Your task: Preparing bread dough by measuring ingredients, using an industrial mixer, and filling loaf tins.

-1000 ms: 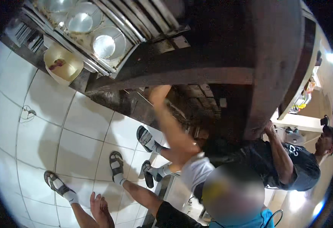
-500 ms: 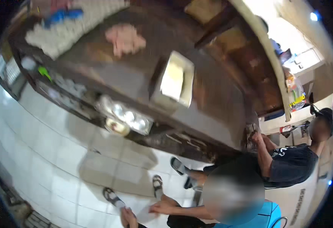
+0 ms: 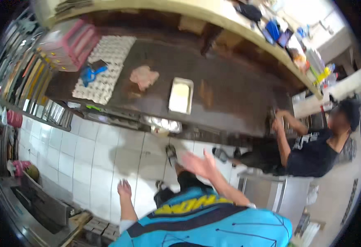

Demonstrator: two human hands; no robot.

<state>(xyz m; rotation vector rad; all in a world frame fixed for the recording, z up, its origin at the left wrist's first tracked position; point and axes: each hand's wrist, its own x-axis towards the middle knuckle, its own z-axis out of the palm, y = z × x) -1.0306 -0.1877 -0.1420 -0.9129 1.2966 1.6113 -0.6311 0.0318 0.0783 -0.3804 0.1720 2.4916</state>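
Head view, looking down over a teal and black shirt (image 3: pixel 213 222) to a white tiled floor (image 3: pixel 85 160). The left hand (image 3: pixel 124 188) hangs low over the tiles with its fingers loosely curled and nothing in them — it touches nothing. The right hand (image 3: pixel 200 164) is raised higher, palm spread and fingers (image 3: pixel 207 155) splayed apart, also empty; it hovers above the floor just in front of the dark tabletop (image 3: pixel 230 94). Between and below the hands a sandalled foot (image 3: pixel 171 154) stands on the tiles.

The things nearest the hands lie on the tabletop, well apart from both. A shallow metal tray (image 3: pixel 180 95) with a pale yellow slab in it sits near the middle. To its left lies a pink lump of raw meat (image 3: pixel 144 77), and further left a white egg carton sheet (image 3: pixel 104 68) carries a blue tool (image 3: pixel 90 73). A pink plastic rack (image 3: pixel 71 45) stands at the far left end. Under the tabletop's edge a shiny foil-covered dish (image 3: pixel 162 122) sits on a lower shelf.

At the right another person in a dark shirt (image 3: pixel 312 152) bends toward the tabletop's end, their hands (image 3: pixel 277 119) together at its corner. A steel unit (image 3: pixel 267 193) stands beside them.
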